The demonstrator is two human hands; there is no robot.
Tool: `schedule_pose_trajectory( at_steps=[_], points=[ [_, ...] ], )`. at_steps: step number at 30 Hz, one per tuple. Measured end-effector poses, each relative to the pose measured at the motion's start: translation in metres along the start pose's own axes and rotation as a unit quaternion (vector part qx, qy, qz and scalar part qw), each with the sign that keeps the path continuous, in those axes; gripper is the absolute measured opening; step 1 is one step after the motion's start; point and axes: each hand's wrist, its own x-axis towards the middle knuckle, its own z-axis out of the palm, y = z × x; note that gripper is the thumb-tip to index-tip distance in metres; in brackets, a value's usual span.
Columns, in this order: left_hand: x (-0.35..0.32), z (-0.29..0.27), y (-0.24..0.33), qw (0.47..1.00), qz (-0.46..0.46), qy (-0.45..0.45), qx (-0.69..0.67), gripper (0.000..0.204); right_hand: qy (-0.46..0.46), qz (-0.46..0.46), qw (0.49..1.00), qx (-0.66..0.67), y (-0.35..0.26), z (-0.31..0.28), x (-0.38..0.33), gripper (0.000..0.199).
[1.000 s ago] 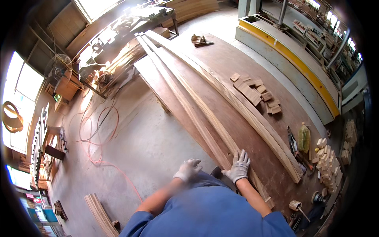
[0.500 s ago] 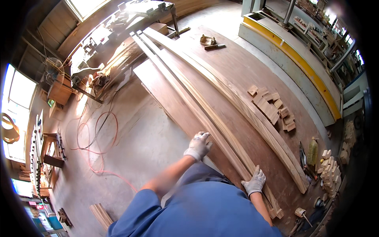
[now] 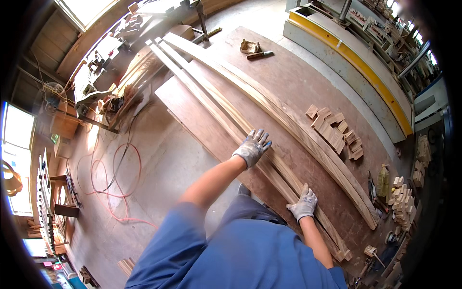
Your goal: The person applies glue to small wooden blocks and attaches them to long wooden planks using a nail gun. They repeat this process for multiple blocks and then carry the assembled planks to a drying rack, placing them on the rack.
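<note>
Two long, narrow wooden strips [image 3: 193,91] lie side by side on a broad brown worktable [image 3: 226,55]. My left hand [image 3: 253,148], in a whitish glove with bluish, dirty fingertips, is over the strips with its fingers spread. I cannot tell how firmly it touches them. Closer to the strips' near end, my gloved right hand [image 3: 303,204] straddles both, the thumb to the left and the fingers bent over the far side. Further right, thicker wooden lengths [image 3: 327,155] run along the same table. The undersides of the strips are hidden.
Small wood blocks [image 3: 332,132] are piled right of the lengths. A bottle [image 3: 383,180] and more stacked blocks [image 3: 402,203] stand at the right edge. A small tray [image 3: 250,46] sits at the far end. Hoses [image 3: 126,195] coil on the floor at left.
My left hand has moved right and away from me, from the table's left side onto the strips, its fingers spreading. My right hand has shifted slightly up and left along them. The view has shifted slightly.
</note>
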Motion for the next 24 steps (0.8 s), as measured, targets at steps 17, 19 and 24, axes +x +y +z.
schedule_pose_trajectory(
  at_steps=[17,19,24],
  points=[
    [0.005,-0.007,0.049,0.996,0.054,-0.077,0.014,0.048,0.002,-0.040,0.999,0.015,0.047,0.021,-0.043,0.119],
    [-0.004,-0.005,0.068,0.995,0.062,-0.072,-0.010,0.047,-0.020,-0.024,0.999,0.013,0.052,0.017,-0.062,0.123],
    [-0.023,-0.017,0.125,0.987,0.093,-0.125,-0.028,0.064,-0.033,-0.022,0.999,-0.010,0.063,0.026,-0.093,0.133]
  ],
)
